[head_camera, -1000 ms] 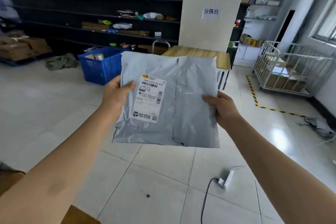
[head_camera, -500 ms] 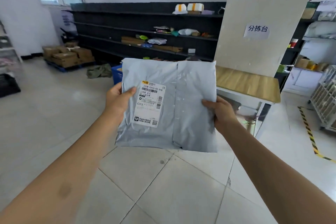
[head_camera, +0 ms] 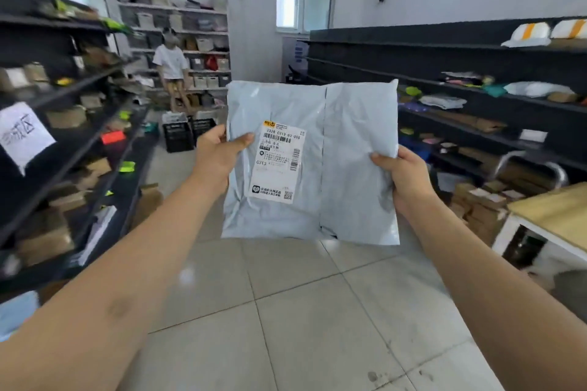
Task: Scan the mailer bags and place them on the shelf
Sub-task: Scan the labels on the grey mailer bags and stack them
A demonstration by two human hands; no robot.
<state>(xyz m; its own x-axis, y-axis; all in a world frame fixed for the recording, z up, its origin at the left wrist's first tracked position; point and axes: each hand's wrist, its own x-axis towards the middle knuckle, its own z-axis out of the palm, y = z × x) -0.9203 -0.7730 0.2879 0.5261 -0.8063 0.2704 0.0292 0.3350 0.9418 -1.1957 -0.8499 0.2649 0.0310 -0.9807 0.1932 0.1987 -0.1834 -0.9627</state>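
Mailer bag (head_camera: 352, 149) of crinkled grey plastic is held upright in the air over the pale tiled floor (head_camera: 301, 327), its face turned to the camera. A white printed shipping label (head_camera: 279, 165) with barcodes is stuck on its left half. The left edge is pinched by the left hand (head_camera: 216, 155), thumb laid on the front just beside the label, the other fingers hidden behind; the right edge is gripped likewise by the right hand (head_camera: 405, 181). No scanner is seen, so whether scanning is done cannot be told; the step in hand is judged to be carrying the bag to its place, the label being read for a shelf code. Long dark metal shelving (head_camera: 444, 63) with scattered parcels is ranged on the right, and a fuller dark rack (head_camera: 63, 149) on the left. Next, a slot must be chosen, the bag brought to it and laid flat, and both grips released.
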